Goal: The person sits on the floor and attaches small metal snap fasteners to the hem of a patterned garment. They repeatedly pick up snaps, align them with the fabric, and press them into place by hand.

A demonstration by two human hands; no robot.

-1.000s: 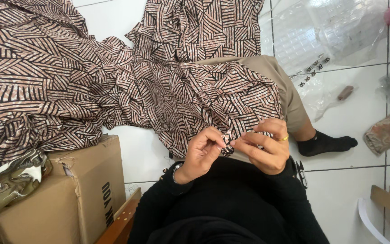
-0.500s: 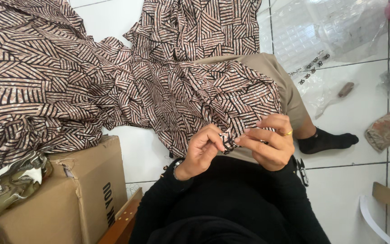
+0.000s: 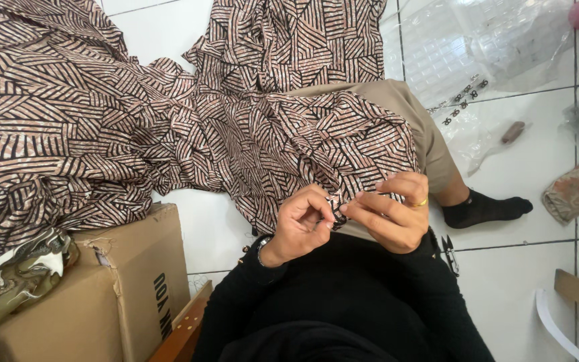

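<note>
Pinching patterned fabric (image 3: 303, 147), both hands.

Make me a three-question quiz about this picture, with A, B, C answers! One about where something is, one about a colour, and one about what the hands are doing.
1. Where is the cardboard box?
A. on the person's left, on the floor
B. on the person's lap
C. beside the foot

2. What colour is the sock?
A. white
B. black
C. red

3. What are the left hand and right hand doing?
A. resting flat on the tiles
B. lifting the box
C. pinching the edge of the patterned fabric together

Answers: 1 A, the box sits at the lower left by the person's left arm. 2 B, the sock is dark black against the white tiles. 3 C, both hands' fingertips meet on the fabric's edge over the lap.
</note>
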